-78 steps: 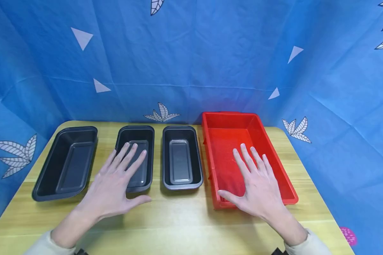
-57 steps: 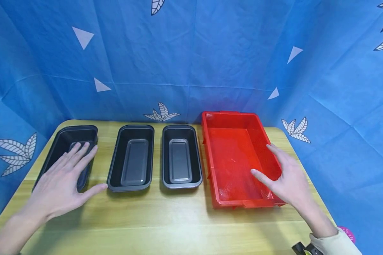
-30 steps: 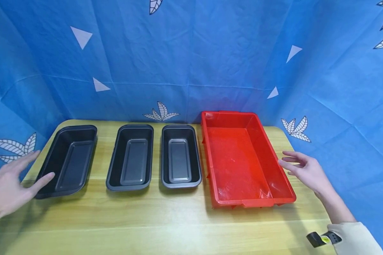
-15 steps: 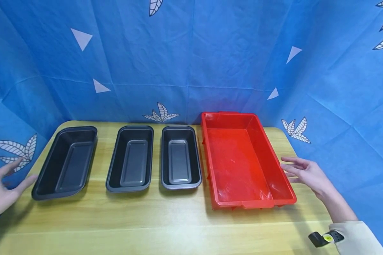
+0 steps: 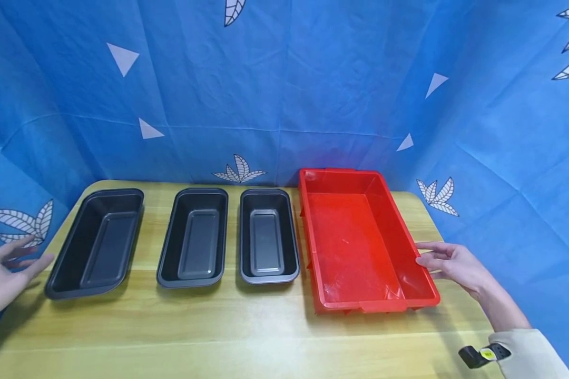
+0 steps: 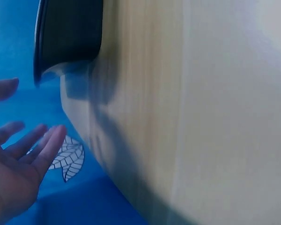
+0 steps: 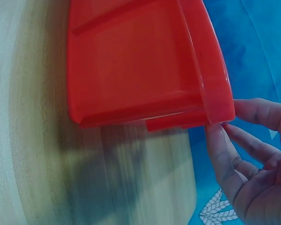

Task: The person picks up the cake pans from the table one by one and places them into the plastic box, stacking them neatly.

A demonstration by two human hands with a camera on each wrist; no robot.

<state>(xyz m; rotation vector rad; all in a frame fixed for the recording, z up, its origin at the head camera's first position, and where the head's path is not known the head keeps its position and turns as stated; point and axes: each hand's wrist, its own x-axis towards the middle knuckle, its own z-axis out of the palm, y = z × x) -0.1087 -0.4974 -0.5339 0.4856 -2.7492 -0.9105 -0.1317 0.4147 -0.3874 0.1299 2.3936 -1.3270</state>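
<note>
In the head view my right hand point(image 5: 455, 266) is at the right long side of a red plastic tray point(image 5: 376, 305). Its thumb lies over the rim, with the other fingers on the outside. The right wrist view shows the thumb and index finger on either side of that rim, pinching it. My left hand point(image 5: 2, 276) hovers at the far left, fingers spread and slightly bent, holding nothing. Just right of it stands a dark loaf pan point(image 5: 109, 250). In the left wrist view a gap shows between the fingers point(image 6: 51, 145) and the pan's rim.
Two more dark loaf pans, a middle one point(image 5: 200, 245) and a narrower one point(image 5: 266, 242), stand in a row left of the tray. All sit on a light wooden table point(image 5: 208, 331), with a blue patterned cloth point(image 5: 246, 79) hanging behind and at both sides.
From spread over the containers, my left hand has moved left past the leftmost pan. My right hand has moved right, out of the tray, and now pinches its rim. The containers stay put.
</note>
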